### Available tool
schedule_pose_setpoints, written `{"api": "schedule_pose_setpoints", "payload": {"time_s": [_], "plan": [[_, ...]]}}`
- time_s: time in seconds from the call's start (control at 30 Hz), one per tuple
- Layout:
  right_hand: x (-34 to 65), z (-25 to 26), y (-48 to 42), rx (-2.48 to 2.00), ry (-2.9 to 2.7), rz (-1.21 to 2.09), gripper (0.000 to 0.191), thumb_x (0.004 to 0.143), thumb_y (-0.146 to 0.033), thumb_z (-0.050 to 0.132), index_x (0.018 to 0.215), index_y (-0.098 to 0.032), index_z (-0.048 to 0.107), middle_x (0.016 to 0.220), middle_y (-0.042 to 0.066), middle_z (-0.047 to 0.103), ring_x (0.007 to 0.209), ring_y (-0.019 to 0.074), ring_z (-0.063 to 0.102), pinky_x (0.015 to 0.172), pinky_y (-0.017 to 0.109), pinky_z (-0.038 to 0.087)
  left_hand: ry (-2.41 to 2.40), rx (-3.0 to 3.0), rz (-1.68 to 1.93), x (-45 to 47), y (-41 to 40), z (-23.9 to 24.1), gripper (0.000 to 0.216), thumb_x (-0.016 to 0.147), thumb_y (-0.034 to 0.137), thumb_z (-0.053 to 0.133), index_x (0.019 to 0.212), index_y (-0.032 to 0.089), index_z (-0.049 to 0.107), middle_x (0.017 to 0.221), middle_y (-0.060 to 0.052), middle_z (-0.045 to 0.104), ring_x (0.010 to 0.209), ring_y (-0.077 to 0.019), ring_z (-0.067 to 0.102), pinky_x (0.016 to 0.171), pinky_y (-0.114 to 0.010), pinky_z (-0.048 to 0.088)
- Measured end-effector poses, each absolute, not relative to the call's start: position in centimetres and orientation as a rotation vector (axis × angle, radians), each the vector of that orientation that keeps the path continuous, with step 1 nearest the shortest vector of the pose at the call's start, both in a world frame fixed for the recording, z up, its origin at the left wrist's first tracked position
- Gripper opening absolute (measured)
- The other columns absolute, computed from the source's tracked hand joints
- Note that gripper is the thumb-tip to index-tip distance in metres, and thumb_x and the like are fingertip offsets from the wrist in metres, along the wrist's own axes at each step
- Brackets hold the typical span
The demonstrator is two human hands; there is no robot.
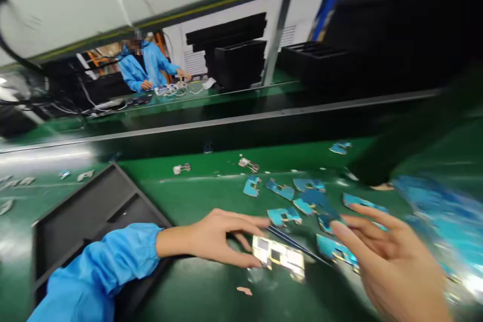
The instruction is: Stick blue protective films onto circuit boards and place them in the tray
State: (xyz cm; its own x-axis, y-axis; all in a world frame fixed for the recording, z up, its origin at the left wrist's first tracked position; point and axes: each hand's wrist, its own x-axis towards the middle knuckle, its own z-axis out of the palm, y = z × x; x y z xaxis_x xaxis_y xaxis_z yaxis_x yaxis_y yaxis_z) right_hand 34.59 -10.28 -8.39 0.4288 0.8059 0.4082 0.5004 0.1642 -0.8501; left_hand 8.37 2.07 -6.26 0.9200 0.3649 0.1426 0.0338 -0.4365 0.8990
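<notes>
My left hand (222,236) reaches in from the left in a blue sleeve, its thumb and fingers closed on one end of a small circuit board (289,259) with shiny metal shields. Dark tweezers (300,245) lie slantwise just beyond the board, one end close to my left index fingertip. At the right, my right hand (392,256) is slightly blurred, with thumb and fingers apart. Near its thumb tip is a smeared dark blue piece (319,200); I see no grip on it. Several blue circuit boards (285,216) are scattered around it.
A black divided tray (101,196) sits under my left forearm. Blue plastic-wrapped pieces (449,221) pile up at the right. A pinkish scrap (244,291) lies in front. Small metallic parts (249,164) dot the back strip. Across the bench, a person in blue (145,65) handles white cables.
</notes>
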Motion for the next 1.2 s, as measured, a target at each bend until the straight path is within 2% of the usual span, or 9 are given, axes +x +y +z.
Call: {"api": "schedule_pose_setpoints", "payload": {"time_s": [0.03, 0.1, 0.17, 0.33, 0.5, 0.73, 0.97, 1.13, 1.2], "plan": [[34.9, -8.7, -10.4, -1.451, -1.053, 0.437, 0.017, 0.089, -0.043, 0.072, 0.099, -0.03, 0.065, 0.082, 0.006, 0.073, 0.068, 0.0221, 0.072, 0.055, 0.028, 0.059, 0.352, 1.806, 0.374, 8.6, 2.1, -6.6, 0.048, 0.08, 0.036, 0.079, 0.119, 0.011, 0.066, 0.118, -0.019, 0.072, 0.099, -0.026, 0.074, 0.083, -0.033, 0.064], [34.7, -8.9, -10.2, -1.291, -0.814, 0.706, 0.024, 0.08, -0.044, 0.08, 0.089, -0.027, 0.066, 0.079, 0.003, 0.074, 0.071, 0.0241, 0.074, 0.062, 0.033, 0.062, 0.512, 1.533, 0.306, 9.3, 1.8, -6.5, 0.049, 0.077, 0.034, 0.082, 0.117, 0.011, 0.066, 0.089, -0.01, 0.077, 0.079, -0.0217, 0.076, 0.073, -0.029, 0.064], [33.9, -8.8, -10.0, -1.174, -0.778, 0.895, 0.023, 0.077, -0.044, 0.082, 0.084, -0.026, 0.069, 0.083, 0.004, 0.076, 0.079, 0.025, 0.075, 0.07, 0.035, 0.063, 0.638, 1.365, 0.288, 10.2, 1.2, -5.9, 0.05, 0.072, 0.031, 0.086, 0.114, 0.011, 0.067, 0.08, -0.007, 0.075, 0.074, -0.0209, 0.076, 0.065, -0.026, 0.063], [32.8, -8.1, -10.3, -1.279, -0.805, 1.01, 0.026, 0.073, -0.045, 0.085, 0.079, -0.022, 0.075, 0.094, 0.011, 0.077, 0.088, 0.0251, 0.073, 0.076, 0.031, 0.06, 0.718, 1.25, 0.394, 12.3, 0.8, -5.5, 0.048, 0.072, 0.026, 0.085, 0.114, 0.011, 0.066, 0.081, -0.007, 0.074, 0.075, -0.0203, 0.075, 0.063, -0.026, 0.061], [33.3, -8.5, -10.3, -1.34, -0.801, 1.029, 0.025, 0.072, -0.044, 0.087, 0.079, -0.023, 0.076, 0.082, 0.006, 0.074, 0.075, 0.0192, 0.069, 0.07, 0.027, 0.058, 0.663, 1.264, 0.328, 12.7, 1.2, -6.6, 0.044, 0.075, 0.025, 0.083, 0.114, 0.012, 0.067, 0.102, -0.013, 0.074, 0.076, -0.0182, 0.074, 0.056, -0.02, 0.057], [33.3, -8.2, -9.9, -1.334, -0.77, 1.103, 0.026, 0.07, -0.044, 0.088, 0.076, -0.022, 0.076, 0.072, 0.003, 0.068, 0.066, 0.014, 0.064, 0.064, 0.023, 0.056, 0.69, 1.225, 0.288, 13.0, 1.4, -6.2, 0.043, 0.074, 0.024, 0.084, 0.11, 0.011, 0.065, 0.094, -0.01, 0.074, 0.075, -0.0165, 0.073, 0.059, -0.022, 0.059], [32.8, -7.8, -9.7, -1.206, -0.564, 1.255, 0.03, 0.07, -0.045, 0.089, 0.079, -0.021, 0.073, 0.08, 0.002, 0.064, 0.074, 0.0129, 0.061, 0.065, 0.021, 0.056, 0.726, 1.069, 0.198, 13.3, 1.2, -6.6, 0.053, 0.063, 0.034, 0.092, 0.091, 0.015, 0.052, 0.084, -0.004, 0.069, 0.072, -0.0221, 0.075, 0.058, -0.026, 0.062], [32.8, -7.6, -9.2, -1.019, -0.46, 1.391, 0.031, 0.073, -0.041, 0.089, 0.081, -0.02, 0.068, 0.079, 0.0, 0.063, 0.074, 0.0121, 0.063, 0.072, 0.024, 0.057, 0.685, 1.033, 0.0, 15.2, 1.5, -5.4, 0.053, 0.069, 0.039, 0.088, 0.102, 0.014, 0.054, 0.084, -0.003, 0.066, 0.076, -0.0244, 0.076, 0.058, -0.028, 0.062], [33.3, -7.5, -9.1, -0.989, -0.433, 1.371, 0.032, 0.072, -0.041, 0.09, 0.082, -0.02, 0.067, 0.079, 0.0, 0.063, 0.074, 0.0127, 0.064, 0.074, 0.026, 0.057, 0.64, 1.113, -0.007, 16.2, 1.8, -5.1, 0.052, 0.068, 0.038, 0.089, 0.101, 0.013, 0.057, 0.086, -0.005, 0.067, 0.074, -0.0221, 0.075, 0.054, -0.025, 0.059]]}}
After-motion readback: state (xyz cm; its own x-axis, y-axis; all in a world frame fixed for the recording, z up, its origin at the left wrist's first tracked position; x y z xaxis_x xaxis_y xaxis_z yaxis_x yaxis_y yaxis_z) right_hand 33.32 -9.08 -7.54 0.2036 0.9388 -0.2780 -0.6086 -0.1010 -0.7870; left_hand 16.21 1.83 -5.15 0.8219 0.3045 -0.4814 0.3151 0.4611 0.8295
